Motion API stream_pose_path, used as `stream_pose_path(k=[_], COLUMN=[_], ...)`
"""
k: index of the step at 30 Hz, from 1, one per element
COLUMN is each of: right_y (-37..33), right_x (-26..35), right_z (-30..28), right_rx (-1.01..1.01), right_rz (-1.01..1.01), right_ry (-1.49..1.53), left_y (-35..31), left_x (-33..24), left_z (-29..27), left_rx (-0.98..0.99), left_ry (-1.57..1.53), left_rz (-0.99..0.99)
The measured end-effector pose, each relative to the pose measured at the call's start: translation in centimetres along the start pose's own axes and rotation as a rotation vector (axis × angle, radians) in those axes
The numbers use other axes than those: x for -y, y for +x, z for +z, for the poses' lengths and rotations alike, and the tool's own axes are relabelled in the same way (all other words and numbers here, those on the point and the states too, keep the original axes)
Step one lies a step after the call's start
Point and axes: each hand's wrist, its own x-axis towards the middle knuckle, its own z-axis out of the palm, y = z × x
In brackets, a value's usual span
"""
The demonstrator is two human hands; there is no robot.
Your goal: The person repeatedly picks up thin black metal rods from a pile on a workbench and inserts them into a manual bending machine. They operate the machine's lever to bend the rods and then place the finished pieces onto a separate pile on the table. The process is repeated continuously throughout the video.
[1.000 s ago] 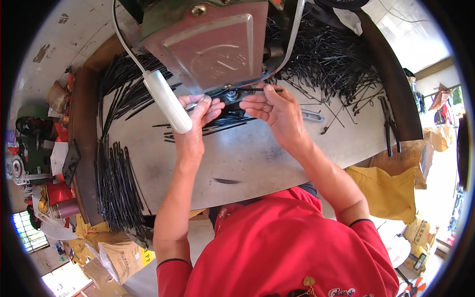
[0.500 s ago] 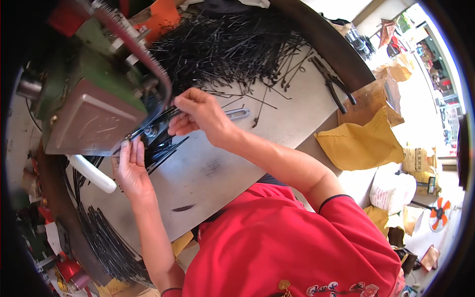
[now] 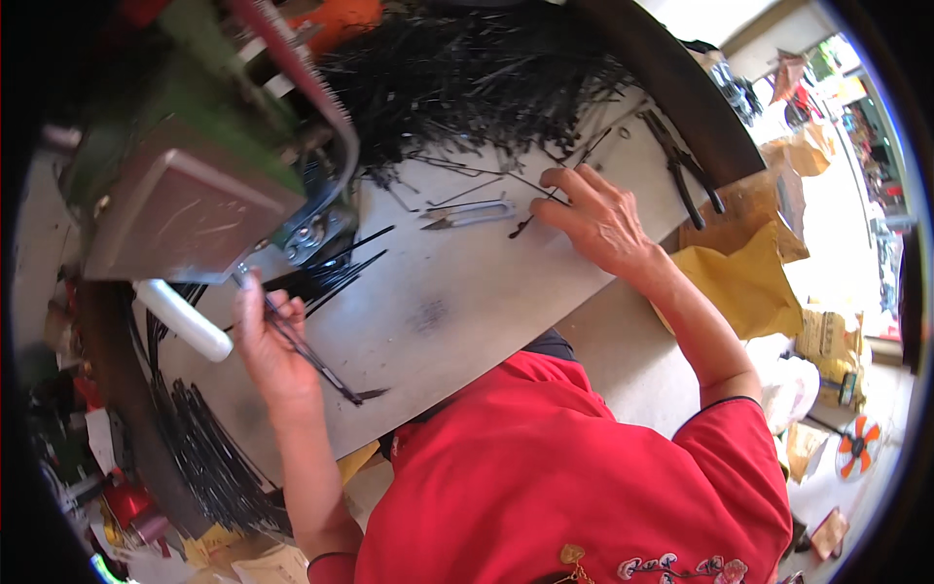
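Beside the green and grey machine (image 3: 195,219), my left hand (image 3: 268,346) is closed on a thin black cord (image 3: 316,362) that slants down toward the table's near edge. Its upper end lies close under the machine head. My right hand (image 3: 605,222) hovers over the right part of the tabletop, thumb and fingers apart. Loose black cords (image 3: 525,226) lie beneath its fingertips; whether they touch is unclear. Thread snips (image 3: 469,213) with a pale grey handle rest on the table between my hands.
A large tangled pile of black cords (image 3: 467,83) covers the table's far side. Black-handled pliers (image 3: 681,167) lie at the right, near a yellow paper bag (image 3: 739,282). A white lever (image 3: 183,321) sticks out under the machine. More cords (image 3: 209,467) hang bundled at lower left.
My right hand has left the machine and moved right to the loose cords. My left hand now holds a cord slanting away from the machine. The view has shifted slightly.
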Motion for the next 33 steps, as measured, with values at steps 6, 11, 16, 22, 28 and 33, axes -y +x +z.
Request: stream_pose_path(k=[6, 11, 16, 22, 28, 33], right_y=[6.9, 11.4, 13.4, 13.6, 13.5, 13.4], right_x=[8.4, 13.6, 15.1, 15.6, 16.0, 15.9], right_z=[-2.0, 1.8, 3.7, 4.7, 4.6, 4.5], right_rx=[-0.248, 0.103, 0.196, 0.106, 0.087, 0.073], right_rz=[-0.056, 0.297, 0.568, 0.591, 0.595, 0.583], right_ry=[0.453, 1.058, 1.371, 1.441, 1.463, 1.470], left_y=[-0.3, 0.4, 1.2, 1.5, 1.5, 1.5], left_x=[0.7, 1.8, 1.5, 1.6, 1.4, 1.3], left_z=[0.5, 1.9, 1.6, 1.6, 1.2, 1.4], left_rx=[0.187, 0.136, 0.228, 0.220, 0.250, 0.260], left_ry=[0.093, 0.141, 0.222, 0.206, 0.194, 0.182], left_rz=[-0.103, 0.005, 0.046, 0.043, 0.003, -0.006])
